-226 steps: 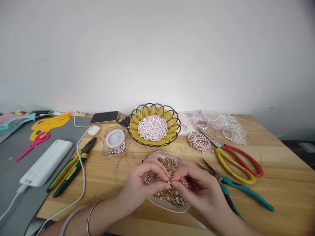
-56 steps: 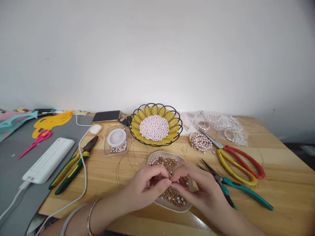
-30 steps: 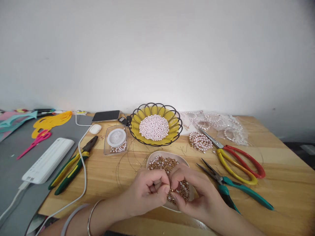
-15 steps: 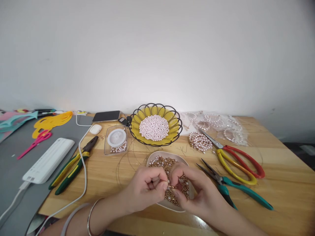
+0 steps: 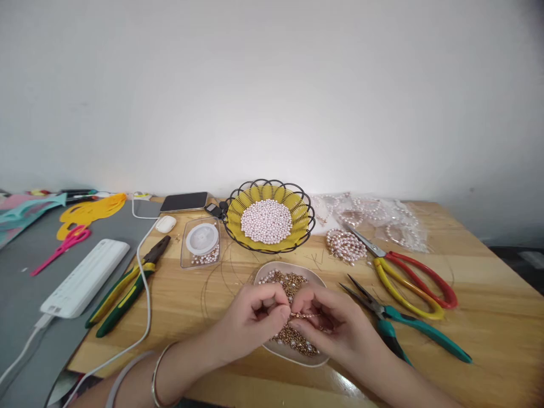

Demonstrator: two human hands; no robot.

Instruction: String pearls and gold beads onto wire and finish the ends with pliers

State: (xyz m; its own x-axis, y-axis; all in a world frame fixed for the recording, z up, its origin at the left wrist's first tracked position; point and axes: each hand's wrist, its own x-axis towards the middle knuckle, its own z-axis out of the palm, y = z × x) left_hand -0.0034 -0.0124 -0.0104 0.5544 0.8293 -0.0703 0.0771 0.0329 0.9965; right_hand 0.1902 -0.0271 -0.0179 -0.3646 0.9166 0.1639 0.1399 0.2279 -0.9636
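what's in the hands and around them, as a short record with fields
left hand: pinching at a thin beaded strand
right hand: curled about the strand; exact grip unclear
under hands: shallow dish of gold and pearly beads
behind the dish: yellow basket holding pale pink beads
right of dish: teal-handled pliers, scissors with red and yellow handles
left of dish: green-yellow pliers, white power bank, clear box with white spool

Wooden table (image 5: pixel 488 294): beige bowl (image 5: pixel 313 276), yellow basket (image 5: pixel 301 214), scissors (image 5: pixel 380 263), teal pliers (image 5: pixel 386 313), clear box (image 5: pixel 186 262).
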